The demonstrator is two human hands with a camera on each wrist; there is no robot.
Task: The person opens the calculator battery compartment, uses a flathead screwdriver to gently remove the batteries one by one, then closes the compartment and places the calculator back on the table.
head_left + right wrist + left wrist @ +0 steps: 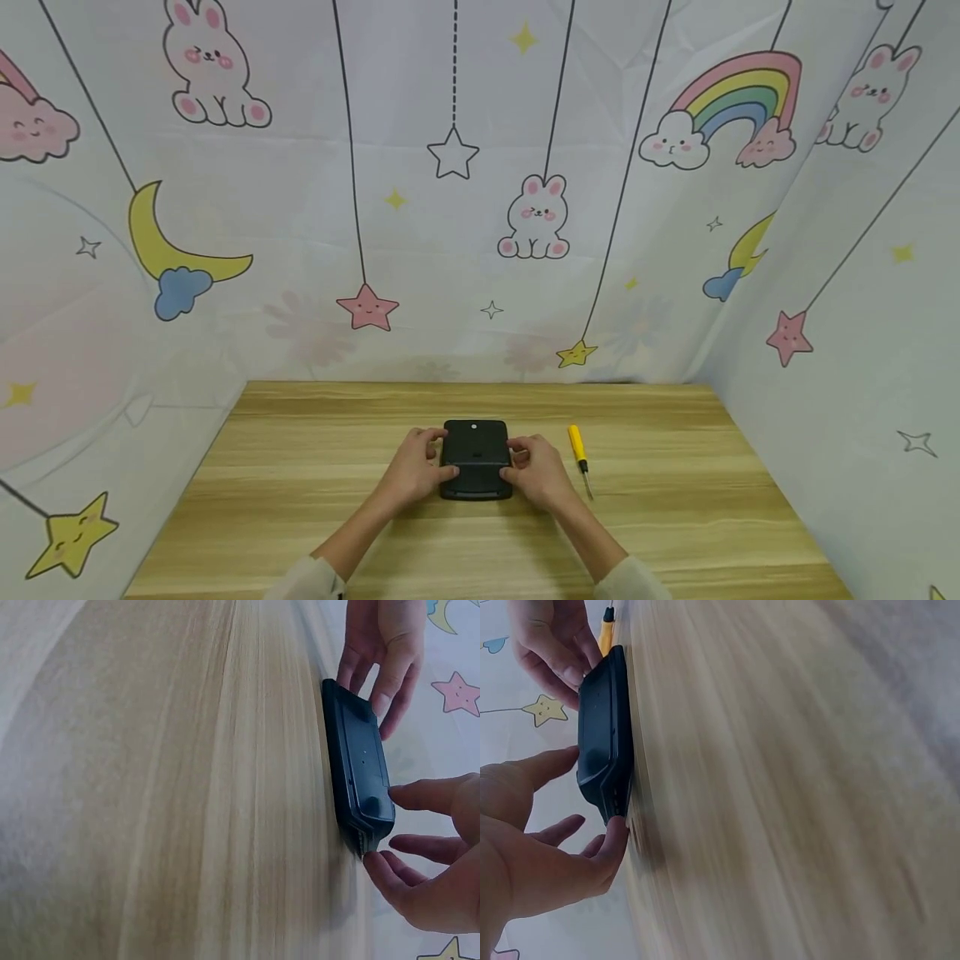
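A black flat device point(476, 458), shaped like a calculator lying back side up, is at the middle of the wooden table, with a small white dot near its far edge. My left hand point(417, 468) grips its left side, thumb on the near part and index finger by the far corner. On the opposite side my right hand point(537, 472) holds it the same way. Both wrist views show the device point(600, 727) point(360, 757) side-on, between the two hands, close to the tabletop. Its underside is hidden.
A screwdriver point(579, 454) with a yellow handle lies right of the right hand, its tip toward the near side. The wooden table point(315, 450) meets a patterned cloth backdrop point(420, 250) at the back and both sides.
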